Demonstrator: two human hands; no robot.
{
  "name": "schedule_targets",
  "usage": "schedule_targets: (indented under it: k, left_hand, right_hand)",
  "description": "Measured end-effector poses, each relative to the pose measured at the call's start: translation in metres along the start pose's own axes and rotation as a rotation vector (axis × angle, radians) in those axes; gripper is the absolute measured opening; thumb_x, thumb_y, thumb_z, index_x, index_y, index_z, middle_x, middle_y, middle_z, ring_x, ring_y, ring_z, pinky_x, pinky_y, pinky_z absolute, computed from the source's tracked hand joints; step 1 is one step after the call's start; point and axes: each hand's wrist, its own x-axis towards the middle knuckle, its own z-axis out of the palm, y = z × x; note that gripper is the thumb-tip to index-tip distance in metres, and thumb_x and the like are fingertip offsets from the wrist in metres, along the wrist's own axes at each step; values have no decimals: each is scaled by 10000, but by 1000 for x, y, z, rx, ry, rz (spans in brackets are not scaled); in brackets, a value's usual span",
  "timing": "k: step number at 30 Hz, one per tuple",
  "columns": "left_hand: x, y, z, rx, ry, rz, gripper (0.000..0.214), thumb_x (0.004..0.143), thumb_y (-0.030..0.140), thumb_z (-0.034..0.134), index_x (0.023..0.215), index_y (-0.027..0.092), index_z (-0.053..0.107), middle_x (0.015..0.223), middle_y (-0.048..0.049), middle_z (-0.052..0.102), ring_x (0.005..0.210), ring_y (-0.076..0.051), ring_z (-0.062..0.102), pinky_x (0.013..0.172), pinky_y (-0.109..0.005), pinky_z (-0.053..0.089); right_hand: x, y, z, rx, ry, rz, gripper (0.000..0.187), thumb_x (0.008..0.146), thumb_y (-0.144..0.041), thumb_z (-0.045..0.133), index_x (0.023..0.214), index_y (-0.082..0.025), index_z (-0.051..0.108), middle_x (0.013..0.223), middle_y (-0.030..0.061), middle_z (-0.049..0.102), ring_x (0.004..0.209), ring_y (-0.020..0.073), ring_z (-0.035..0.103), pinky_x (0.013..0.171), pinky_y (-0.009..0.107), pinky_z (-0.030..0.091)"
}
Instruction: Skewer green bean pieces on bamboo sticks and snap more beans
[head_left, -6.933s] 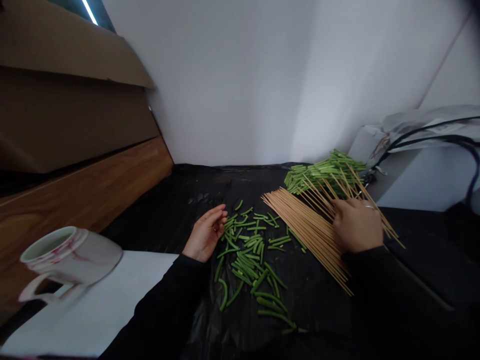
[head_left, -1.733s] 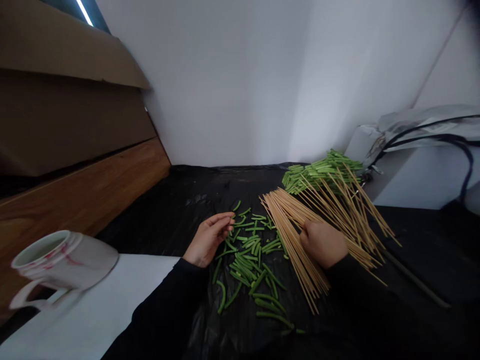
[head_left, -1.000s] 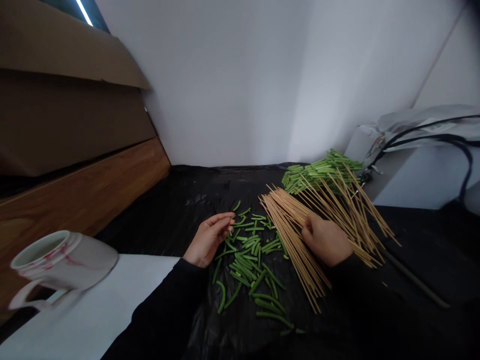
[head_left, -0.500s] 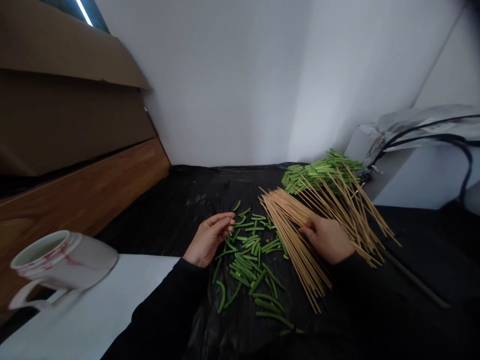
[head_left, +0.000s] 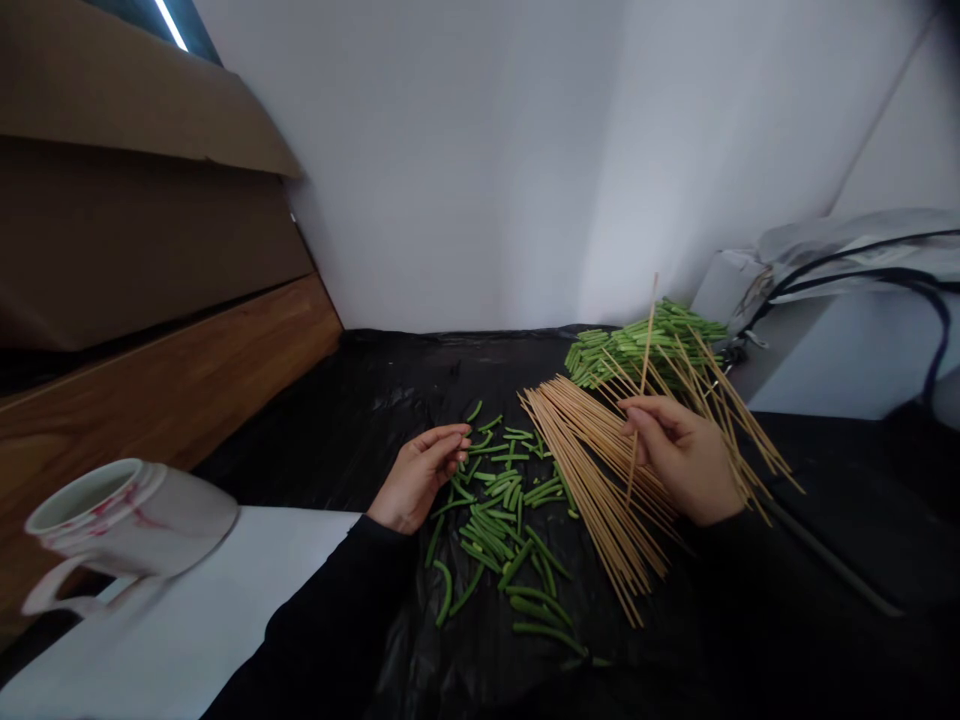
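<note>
The grip of the right hand (head_left: 682, 460) is pinched on a single bamboo skewer (head_left: 643, 380), held upright over the fanned skewer pile (head_left: 581, 450). The left hand (head_left: 418, 478) lies loosely curled and empty at nine o'clock from the pile, beside cut green beans (head_left: 491, 530). A denser bean heap (head_left: 637, 345) sits at twelve o'clock. No bean is on a skewer yet; everything lies loose on the black plastic sheet (head_left: 360, 440)

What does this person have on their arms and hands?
Both hands are bare, with no gloves. The left hand and right hand emerge from long black sleeves, the left sleeve and right sleeve, which end at the wrists. No markings show on them.
</note>
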Motion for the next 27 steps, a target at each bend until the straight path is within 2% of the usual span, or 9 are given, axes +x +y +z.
schedule_targets:
  k: [2,4,8,10,14,18,22,27]
  left_hand:
    - [-1,0,0,2,1,-1,273,661,215,804,911,123,743,786,-35,686,643,-59,588,609,-154,460]
    - [-1,1,0,5,-1,0,276,661,219,804,914,125,742,787,-34,686,644,-58,588,608,-153,459]
    - [0,0,0,16,2,3,285,656,227,808,914,127,741,786,-37,685,647,-64,590,607,-158,457]
    - [0,-1,0,32,-2,10,294,657,238,809,922,130,739,792,-37,685,650,-67,590,616,-164,457]
    - [-3,-2,2,149,-63,64,287,666,246,807,924,142,740,813,-39,694,654,-74,584,635,-177,447]
    - [-10,-2,7,349,-241,123,210,666,230,802,858,157,754,770,-41,699,636,-100,578,620,-209,435]
    - [-16,-3,12,484,-469,118,143,666,232,794,793,175,763,735,-52,694,640,-139,595,620,-247,442]
    - [-14,-11,10,725,-562,302,84,713,242,751,784,198,766,764,-50,664,646,-146,573,610,-252,424]
  right_hand:
    - [-3,-2,2,-8,6,-19,259,898,-373,477,979,-175,624,753,30,661,497,129,555,503,257,452]
    - [-6,-4,3,-103,26,-77,271,921,-348,445,1019,-178,631,764,35,673,569,145,601,584,267,488]
    - [-12,-6,8,-359,54,-313,291,941,-267,417,1103,-152,628,966,91,700,875,193,655,827,302,487]
    - [-14,-3,11,-471,54,-420,285,947,-244,417,1100,-140,634,1044,108,689,964,203,638,865,298,465]
    - [-17,2,14,-700,12,-479,293,964,-235,410,1098,-150,656,971,90,704,869,182,644,770,261,439]
    - [-21,-3,14,-862,11,-474,295,967,-286,424,1049,-197,693,878,52,717,712,153,617,652,259,373]
    - [-24,-7,14,-946,20,-451,302,957,-298,425,1011,-222,712,765,35,704,615,140,564,595,278,312]
    - [-25,-10,17,-944,4,-371,345,969,-300,370,1029,-213,698,748,49,698,606,132,560,564,266,300]
